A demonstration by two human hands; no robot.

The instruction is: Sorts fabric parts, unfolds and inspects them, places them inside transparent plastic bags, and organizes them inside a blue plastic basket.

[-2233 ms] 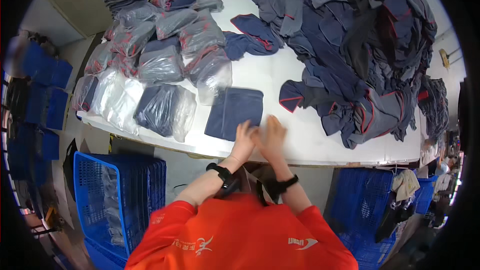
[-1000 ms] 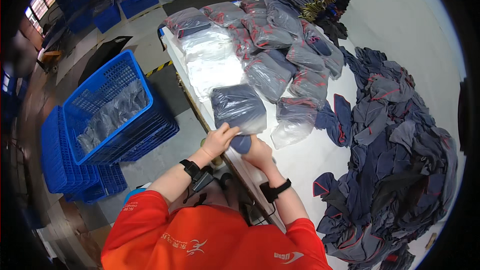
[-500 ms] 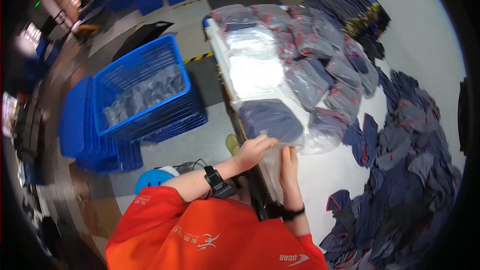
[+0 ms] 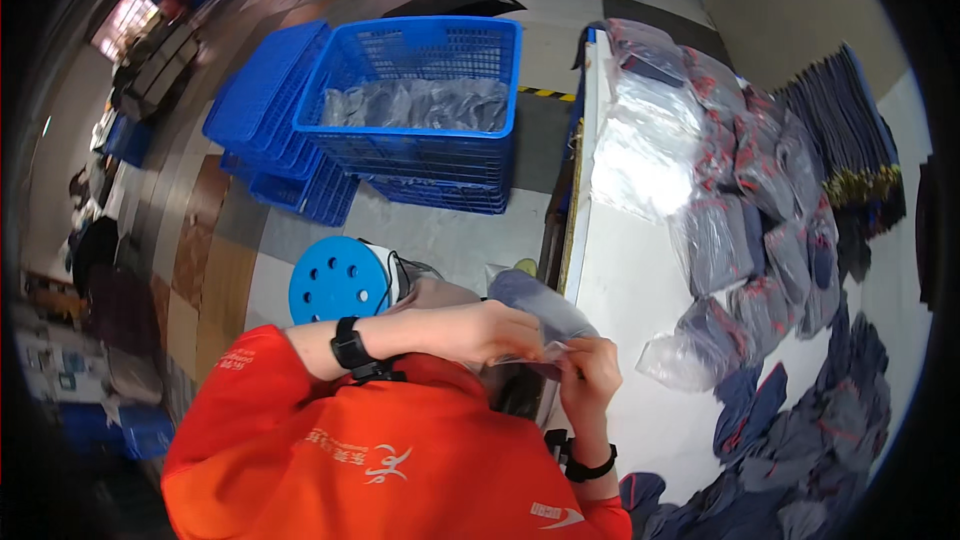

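Note:
In front of my chest, off the table's near left edge, I hold up a clear plastic bag with a folded dark blue-grey garment (image 4: 540, 302) inside. My left hand (image 4: 500, 328) pinches the bag's near edge, its fingers closed. Just to the right, my right hand (image 4: 592, 368) grips the same edge between thumb and fingers. Folded plastic and the fingers partly hide the edge. To the right of the hands is the white table (image 4: 620, 285), which carries more bagged garments (image 4: 715, 245) and a shiny stack of clear plastic bags (image 4: 645, 145).
Left of the table stands a blue crate (image 4: 430, 145) with bagged items inside, beside stacked blue crates (image 4: 265, 90). A round blue stool (image 4: 335, 280) with holes is near my left arm. Loose dark garments (image 4: 810, 430) with red trim heap at the right.
The bagged garment has come up off the table toward my chest, tilted, with both hands on its edge. My view has turned left, so the crates appear further right.

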